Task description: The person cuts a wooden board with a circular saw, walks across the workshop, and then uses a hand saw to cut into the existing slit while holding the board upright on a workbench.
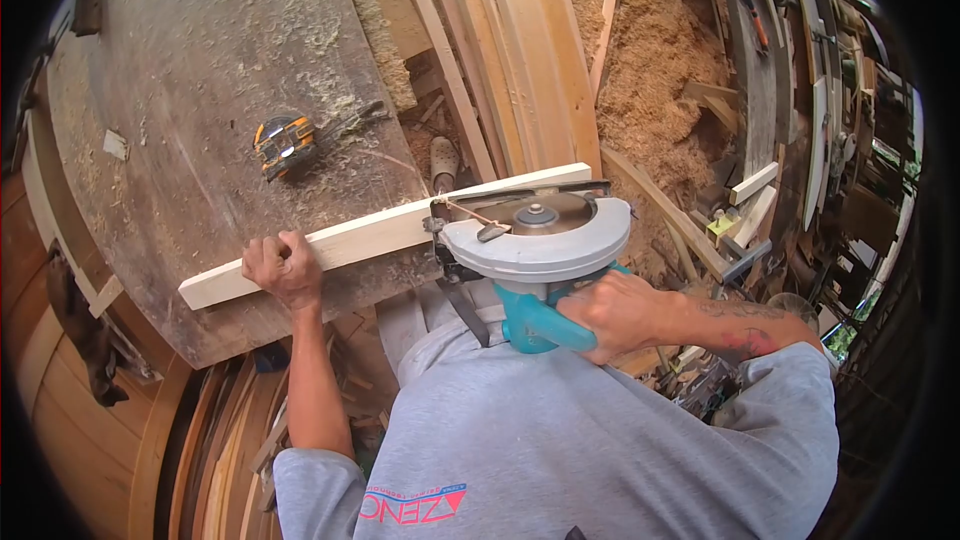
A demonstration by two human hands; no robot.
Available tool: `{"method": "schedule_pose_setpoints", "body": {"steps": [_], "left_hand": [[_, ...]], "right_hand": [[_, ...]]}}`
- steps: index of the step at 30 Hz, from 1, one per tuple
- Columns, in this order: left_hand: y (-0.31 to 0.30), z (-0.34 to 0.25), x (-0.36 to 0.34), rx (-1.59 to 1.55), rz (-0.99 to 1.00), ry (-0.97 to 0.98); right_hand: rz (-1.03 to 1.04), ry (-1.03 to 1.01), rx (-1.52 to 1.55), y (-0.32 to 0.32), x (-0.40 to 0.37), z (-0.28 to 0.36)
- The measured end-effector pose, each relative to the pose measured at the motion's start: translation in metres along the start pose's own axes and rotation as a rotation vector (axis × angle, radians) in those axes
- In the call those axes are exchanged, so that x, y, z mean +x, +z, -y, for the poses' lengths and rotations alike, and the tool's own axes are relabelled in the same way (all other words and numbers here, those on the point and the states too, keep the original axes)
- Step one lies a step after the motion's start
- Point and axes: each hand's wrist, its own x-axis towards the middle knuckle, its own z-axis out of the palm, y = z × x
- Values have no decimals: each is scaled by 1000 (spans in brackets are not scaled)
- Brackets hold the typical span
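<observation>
A pale wooden board [370,237] lies slantwise over the near edge of a dusty workbench [150,180], its right end past the bench edge. My left hand [284,268] is closed on the board near its left end. My right hand [610,315] grips the teal handle of a circular saw [540,240]. The saw, with a grey guard and a round blade showing, rests at the right part of the board. Whether the blade touches the wood cannot be told.
A yellow and black tape measure [284,147] lies on the bench beyond the board. Long planks [530,50] stretch away behind the saw, beside heaped sawdust [650,70]. Offcuts [753,183] lie at the right. Part of a shoe [443,158] shows below the bench edge.
</observation>
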Motion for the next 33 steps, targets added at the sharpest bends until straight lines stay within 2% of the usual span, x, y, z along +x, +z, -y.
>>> {"method": "schedule_pose_setpoints", "body": {"steps": [2, 19, 33], "left_hand": [[-1, -1, 0, 2, 4, 5], [-2, 3, -3, 11, 28, 5], [-1, 6, -3, 8, 39, 21]], "right_hand": [[52, 24, -5, 0, 0, -1], [-72, -65, 30, 1, 0, -9], [-50, -72, 51, 0, 1, -12]]}}
